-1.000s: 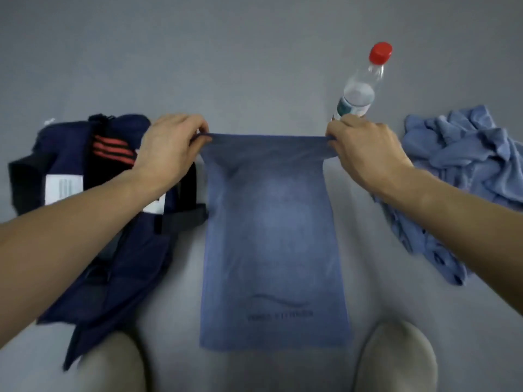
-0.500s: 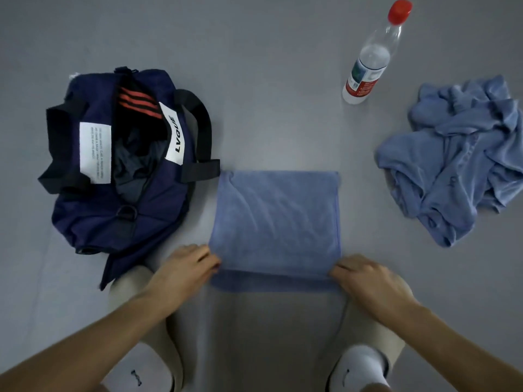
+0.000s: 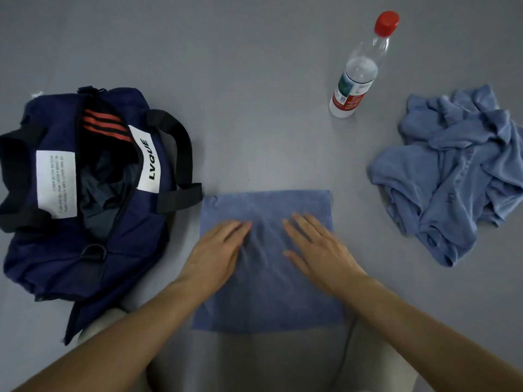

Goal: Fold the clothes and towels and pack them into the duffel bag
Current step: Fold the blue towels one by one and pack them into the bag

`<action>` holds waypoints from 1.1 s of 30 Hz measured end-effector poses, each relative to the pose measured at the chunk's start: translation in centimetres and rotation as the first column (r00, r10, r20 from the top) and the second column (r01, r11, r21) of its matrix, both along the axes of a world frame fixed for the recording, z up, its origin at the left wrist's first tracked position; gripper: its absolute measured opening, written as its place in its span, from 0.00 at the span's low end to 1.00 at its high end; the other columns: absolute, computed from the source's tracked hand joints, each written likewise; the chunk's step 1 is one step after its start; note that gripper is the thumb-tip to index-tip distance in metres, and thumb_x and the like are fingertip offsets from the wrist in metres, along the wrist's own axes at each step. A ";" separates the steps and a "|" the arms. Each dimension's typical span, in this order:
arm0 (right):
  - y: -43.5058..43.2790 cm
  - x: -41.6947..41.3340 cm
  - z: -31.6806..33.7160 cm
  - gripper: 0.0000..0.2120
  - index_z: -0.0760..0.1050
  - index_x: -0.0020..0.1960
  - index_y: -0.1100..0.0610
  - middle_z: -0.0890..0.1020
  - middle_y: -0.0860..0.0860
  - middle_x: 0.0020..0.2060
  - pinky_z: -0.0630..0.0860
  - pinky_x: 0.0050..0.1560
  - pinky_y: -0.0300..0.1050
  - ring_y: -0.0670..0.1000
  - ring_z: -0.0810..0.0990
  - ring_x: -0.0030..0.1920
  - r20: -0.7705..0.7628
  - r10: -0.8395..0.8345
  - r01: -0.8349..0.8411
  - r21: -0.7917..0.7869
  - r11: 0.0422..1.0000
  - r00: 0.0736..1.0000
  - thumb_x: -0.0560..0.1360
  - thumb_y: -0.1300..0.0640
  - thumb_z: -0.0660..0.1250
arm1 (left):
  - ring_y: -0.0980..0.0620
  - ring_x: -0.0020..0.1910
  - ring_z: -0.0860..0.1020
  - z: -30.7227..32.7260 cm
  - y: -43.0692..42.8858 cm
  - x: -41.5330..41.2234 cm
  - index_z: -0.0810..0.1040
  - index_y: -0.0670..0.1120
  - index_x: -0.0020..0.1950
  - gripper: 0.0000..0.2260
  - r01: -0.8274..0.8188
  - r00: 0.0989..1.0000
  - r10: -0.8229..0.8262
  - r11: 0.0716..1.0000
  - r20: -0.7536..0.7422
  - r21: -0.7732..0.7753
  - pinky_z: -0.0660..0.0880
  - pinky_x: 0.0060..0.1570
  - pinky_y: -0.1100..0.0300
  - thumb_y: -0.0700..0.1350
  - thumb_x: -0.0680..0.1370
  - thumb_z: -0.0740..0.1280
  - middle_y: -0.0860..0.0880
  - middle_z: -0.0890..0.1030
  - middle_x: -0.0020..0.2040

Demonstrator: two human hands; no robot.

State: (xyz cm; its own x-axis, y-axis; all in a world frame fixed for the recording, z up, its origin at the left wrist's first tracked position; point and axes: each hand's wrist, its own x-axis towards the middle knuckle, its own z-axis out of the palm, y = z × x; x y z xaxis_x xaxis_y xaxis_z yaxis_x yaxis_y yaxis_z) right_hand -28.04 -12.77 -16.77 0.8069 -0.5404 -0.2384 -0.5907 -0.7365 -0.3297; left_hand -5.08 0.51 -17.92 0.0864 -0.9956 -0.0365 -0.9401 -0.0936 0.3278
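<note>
progress looks past the midpoint, by my reckoning. dark clothing (image 3: 99,190), with an orange-striped piece beside it, already lies inside the open navy duffel bag (image 3: 56,258), which sits on the grey floor (image 3: 226,80) at the left. one blue towel (image 3: 266,301) lies flat on the floor in front of the person, just right of the bag, its far left corner close to the bag's black strap. it seems folded over into a near-square, though the layers are hard to make out in this soft picture. a crumpled light-blue garment (image 3: 452,171) is heaped well apart at the right, not yet folded. a clear bottle with a red cap (image 3: 358,69) stands beyond the towel (the task says nothing about packing it).

neither hand has a grip on anything. the left hand (image 3: 218,250) and the right hand (image 3: 317,250) both lie palm down on the towel, fingers straight, side by side near its middle with a strip of cloth showing between them. i take this for smoothing before another fold.

the towel is thin, matte blue cloth with fairly square edges, faint creases between the hands and a small ruck at the far left corner. left to do, as i judge it: finish this towel, pack it, then fold and pack the heap.
</note>
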 end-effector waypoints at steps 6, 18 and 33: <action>-5.4 1.4 -3.8 0.43 0.51 0.81 0.57 0.56 0.56 0.80 0.53 0.77 0.62 0.59 0.53 0.80 -0.219 -0.032 0.025 -0.034 0.999 0.975 0.77 0.29 0.36 | 0.44 0.81 0.45 -3.8 -5.8 0.9 0.45 0.48 0.82 0.32 -0.193 0.981 0.176 0.925 0.079 0.327 0.43 0.79 0.44 0.61 0.81 0.40 0.44 0.47 0.83; -7.8 0.2 -4.9 0.37 0.37 0.81 0.48 0.42 0.49 0.81 0.42 0.77 0.66 0.55 0.42 0.81 -0.274 -0.036 0.011 -0.094 0.995 0.961 0.78 0.30 0.31 | 0.47 0.80 0.35 -3.6 -7.4 4.6 0.39 0.56 0.81 0.31 -0.190 0.982 0.176 0.915 0.071 0.355 0.35 0.77 0.49 0.66 0.81 0.41 0.49 0.34 0.80; -13.2 3.3 -1.7 0.08 0.78 0.54 0.59 0.81 0.59 0.48 0.72 0.51 0.54 0.63 0.76 0.51 -0.074 -0.306 0.294 -0.138 0.946 0.949 0.75 0.63 0.65 | 0.40 0.46 0.77 -1.2 -10.1 10.7 0.81 0.39 0.48 0.02 -0.352 0.921 0.371 0.924 -0.123 0.152 0.70 0.49 0.55 0.34 0.77 0.69 0.42 0.78 0.44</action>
